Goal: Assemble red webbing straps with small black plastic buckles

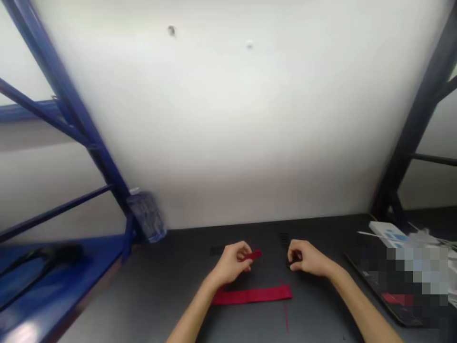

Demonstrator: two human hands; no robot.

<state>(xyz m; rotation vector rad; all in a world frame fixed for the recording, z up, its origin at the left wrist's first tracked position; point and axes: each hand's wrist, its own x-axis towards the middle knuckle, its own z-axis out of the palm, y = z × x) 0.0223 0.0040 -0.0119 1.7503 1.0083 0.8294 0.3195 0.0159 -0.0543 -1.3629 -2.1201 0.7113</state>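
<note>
My left hand (233,262) pinches a short red strip (254,255) whose free end points right, above the dark table (150,295). My right hand (303,257) has its fingers closed on a small black item (290,263), mostly hidden by the fingertips. Below my left hand lies a flat, wide red band (253,295), its left end partly behind my left wrist. A thin red thread (286,317) runs down across the band's right end. Between and beyond the hands, dark flat pieces (284,239) rest on the table.
A clear bottle (147,214) stands at the back left, beside the blue metal frame (103,162). On the right are a white and blue box (389,233), white cables and a dark tray (378,290), partly pixelated. A white wall rises behind the table.
</note>
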